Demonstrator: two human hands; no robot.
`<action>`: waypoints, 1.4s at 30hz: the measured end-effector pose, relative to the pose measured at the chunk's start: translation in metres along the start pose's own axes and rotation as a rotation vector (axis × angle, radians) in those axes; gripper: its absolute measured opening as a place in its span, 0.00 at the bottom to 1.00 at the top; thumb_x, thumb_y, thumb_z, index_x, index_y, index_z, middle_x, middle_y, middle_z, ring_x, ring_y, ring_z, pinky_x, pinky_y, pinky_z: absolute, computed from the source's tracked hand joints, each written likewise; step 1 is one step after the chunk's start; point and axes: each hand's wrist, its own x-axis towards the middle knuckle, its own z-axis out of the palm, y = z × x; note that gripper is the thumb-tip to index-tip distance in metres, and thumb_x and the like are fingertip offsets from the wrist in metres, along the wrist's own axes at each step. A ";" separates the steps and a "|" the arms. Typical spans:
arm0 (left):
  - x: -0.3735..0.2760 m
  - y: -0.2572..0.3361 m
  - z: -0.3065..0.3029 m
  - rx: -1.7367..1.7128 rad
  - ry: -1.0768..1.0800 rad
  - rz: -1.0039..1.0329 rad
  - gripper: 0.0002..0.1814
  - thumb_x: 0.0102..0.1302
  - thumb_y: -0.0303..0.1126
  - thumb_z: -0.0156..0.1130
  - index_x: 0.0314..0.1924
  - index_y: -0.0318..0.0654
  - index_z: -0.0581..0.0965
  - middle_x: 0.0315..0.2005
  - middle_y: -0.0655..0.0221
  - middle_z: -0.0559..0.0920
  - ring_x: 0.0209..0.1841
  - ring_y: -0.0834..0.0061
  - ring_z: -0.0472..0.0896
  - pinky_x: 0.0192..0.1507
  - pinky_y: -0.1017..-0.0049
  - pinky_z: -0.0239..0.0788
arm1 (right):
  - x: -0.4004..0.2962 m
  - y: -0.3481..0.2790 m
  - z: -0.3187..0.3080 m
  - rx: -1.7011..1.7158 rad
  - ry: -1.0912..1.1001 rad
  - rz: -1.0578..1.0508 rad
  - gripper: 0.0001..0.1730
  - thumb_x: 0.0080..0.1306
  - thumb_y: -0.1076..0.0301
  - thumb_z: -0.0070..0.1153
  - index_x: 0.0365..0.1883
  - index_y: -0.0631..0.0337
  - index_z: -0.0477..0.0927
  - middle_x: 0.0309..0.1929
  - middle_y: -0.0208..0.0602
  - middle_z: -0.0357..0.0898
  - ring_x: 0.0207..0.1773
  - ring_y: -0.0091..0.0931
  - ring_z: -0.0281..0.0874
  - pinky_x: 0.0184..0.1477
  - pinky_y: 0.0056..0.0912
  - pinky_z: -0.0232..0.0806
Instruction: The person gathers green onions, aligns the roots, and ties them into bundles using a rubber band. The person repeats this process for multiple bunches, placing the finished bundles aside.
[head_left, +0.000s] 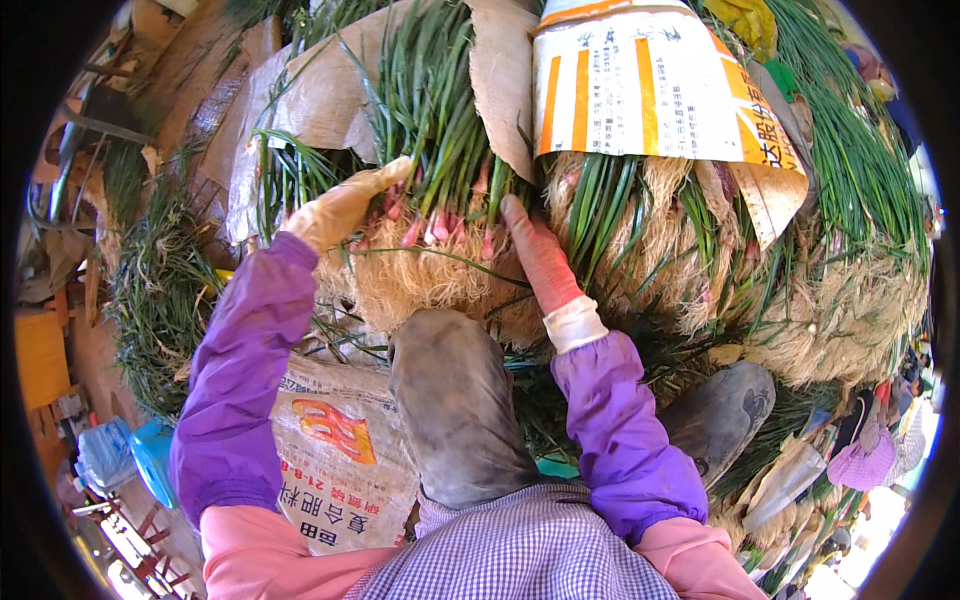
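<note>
Before me lies a bunch of green onions (431, 97) with pink bulbs (439, 225) and a thick fringe of pale roots (420, 277) towards my knee. My left hand (349, 199), in a cream glove, touches the left side of this bunch near the bulbs, its fingers stretched over the stalks. On the right side, my right hand (538, 251), in a reddish glove with a white cuff, reaches in beside the stalks. Its fingertips and any grip are partly hidden. Brown paper sheets (504, 82) lie beside and partly over the leaves.
A printed white-and-orange sheet (630, 90) covers more onions to the right, their roots (660, 247) showing. Loose greens (161, 292) heap at the left. A printed woven sack (337, 465) lies by my knee (454, 405). Blue containers (154, 457) stand at the lower left.
</note>
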 end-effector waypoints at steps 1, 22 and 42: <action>0.002 0.003 0.007 -0.025 0.013 0.007 0.19 0.65 0.54 0.58 0.31 0.46 0.75 0.18 0.78 0.72 0.19 0.87 0.66 0.21 0.84 0.55 | 0.011 -0.003 0.003 -0.052 0.014 0.109 0.38 0.64 0.38 0.48 0.53 0.68 0.73 0.54 0.57 0.74 0.60 0.42 0.69 0.60 0.36 0.60; -0.153 -0.029 0.111 -0.601 0.166 0.583 0.20 0.72 0.38 0.48 0.59 0.36 0.70 0.56 0.61 0.75 0.57 0.67 0.73 0.61 0.66 0.64 | -0.071 -0.085 -0.011 0.526 -0.278 -0.190 0.42 0.55 0.53 0.61 0.62 0.69 0.62 0.51 0.42 0.75 0.53 0.29 0.72 0.55 0.28 0.65; 0.128 0.059 0.409 -0.242 0.129 0.336 0.27 0.62 0.54 0.60 0.47 0.36 0.79 0.37 0.61 0.81 0.33 0.70 0.79 0.37 0.73 0.74 | -0.031 -0.016 -0.379 -0.319 0.237 -0.158 0.24 0.66 0.67 0.49 0.61 0.58 0.66 0.63 0.44 0.66 0.65 0.37 0.64 0.64 0.36 0.60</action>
